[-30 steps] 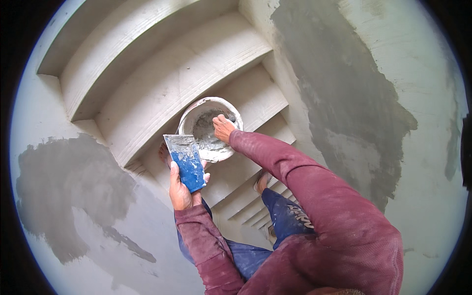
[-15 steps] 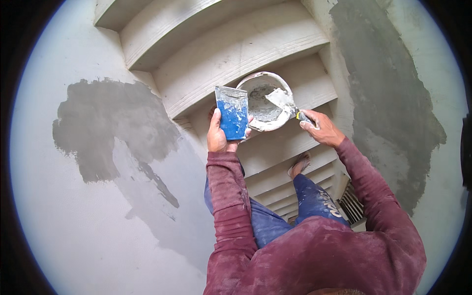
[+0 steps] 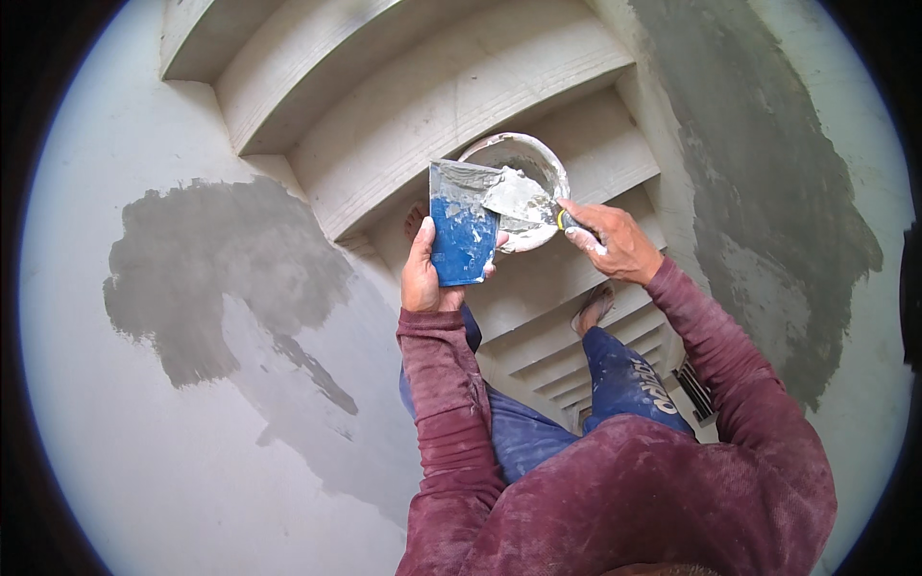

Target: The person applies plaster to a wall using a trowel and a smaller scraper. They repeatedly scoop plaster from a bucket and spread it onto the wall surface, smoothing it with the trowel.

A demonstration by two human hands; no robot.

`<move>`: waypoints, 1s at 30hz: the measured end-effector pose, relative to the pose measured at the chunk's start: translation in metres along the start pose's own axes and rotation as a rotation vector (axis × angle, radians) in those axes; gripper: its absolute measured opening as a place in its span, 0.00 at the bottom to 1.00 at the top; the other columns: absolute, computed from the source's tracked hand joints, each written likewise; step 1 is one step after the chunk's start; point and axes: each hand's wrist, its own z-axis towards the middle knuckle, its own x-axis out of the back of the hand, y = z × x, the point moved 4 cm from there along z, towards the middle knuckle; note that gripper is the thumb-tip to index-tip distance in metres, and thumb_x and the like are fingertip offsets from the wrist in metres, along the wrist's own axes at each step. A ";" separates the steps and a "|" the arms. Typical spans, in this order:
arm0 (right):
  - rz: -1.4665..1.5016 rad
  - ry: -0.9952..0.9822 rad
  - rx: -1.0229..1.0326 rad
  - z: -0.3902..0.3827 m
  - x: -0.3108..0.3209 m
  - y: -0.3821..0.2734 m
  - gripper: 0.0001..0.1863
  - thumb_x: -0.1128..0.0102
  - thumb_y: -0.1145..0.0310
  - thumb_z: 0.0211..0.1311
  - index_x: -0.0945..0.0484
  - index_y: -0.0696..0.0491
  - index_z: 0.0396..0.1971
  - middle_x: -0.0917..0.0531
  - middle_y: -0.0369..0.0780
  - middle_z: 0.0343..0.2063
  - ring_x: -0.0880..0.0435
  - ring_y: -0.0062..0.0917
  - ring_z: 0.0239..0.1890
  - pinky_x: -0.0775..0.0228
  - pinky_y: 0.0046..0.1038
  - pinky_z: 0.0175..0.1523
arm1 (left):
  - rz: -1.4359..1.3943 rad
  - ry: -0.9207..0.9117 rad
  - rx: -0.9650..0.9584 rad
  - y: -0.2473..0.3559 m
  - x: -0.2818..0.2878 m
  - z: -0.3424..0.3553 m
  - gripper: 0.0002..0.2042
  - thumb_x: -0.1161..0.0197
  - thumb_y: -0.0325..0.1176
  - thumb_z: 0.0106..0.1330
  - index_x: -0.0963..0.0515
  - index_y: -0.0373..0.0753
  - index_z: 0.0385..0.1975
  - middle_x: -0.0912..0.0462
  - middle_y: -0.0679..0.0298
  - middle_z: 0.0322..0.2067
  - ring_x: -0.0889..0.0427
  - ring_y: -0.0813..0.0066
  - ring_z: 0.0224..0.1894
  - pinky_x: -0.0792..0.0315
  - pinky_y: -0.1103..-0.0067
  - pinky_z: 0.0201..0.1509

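Note:
My left hand (image 3: 429,272) is closed around a blue plastering blade (image 3: 463,235) whose upper edge is smeared with grey-white putty. In my right hand (image 3: 619,242) is the dark and yellow handle of a putty knife (image 3: 520,197). Its broad blade is coated in putty and reaches to the right edge of the blue blade; whether the two touch I cannot tell. Behind and beneath both tools stands a round white bucket (image 3: 552,163), its inside and rim crusted with putty. The two tools cover part of its opening.
The bucket rests on a curved staircase (image 3: 451,86) of pale steps, which also run down below my hands. My foot (image 3: 594,305) is on a lower step. Pale walls at both sides carry grey damp-looking patches, one at left (image 3: 226,259) and one at right (image 3: 768,163).
The putty knife has moved left from over the bucket to the edge of the blue blade. My left hand and the blue blade have shifted slightly, and the view has turned a little.

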 end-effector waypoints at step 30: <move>-0.171 0.307 0.141 0.008 -0.010 0.015 0.23 0.44 0.79 0.42 0.30 0.52 0.44 0.24 0.43 0.33 0.22 0.36 0.34 0.28 0.31 0.36 | 0.038 0.490 -0.159 -0.018 0.064 -0.024 0.22 0.57 0.49 0.64 0.37 0.37 0.48 0.26 0.56 0.39 0.21 0.61 0.36 0.28 0.74 0.21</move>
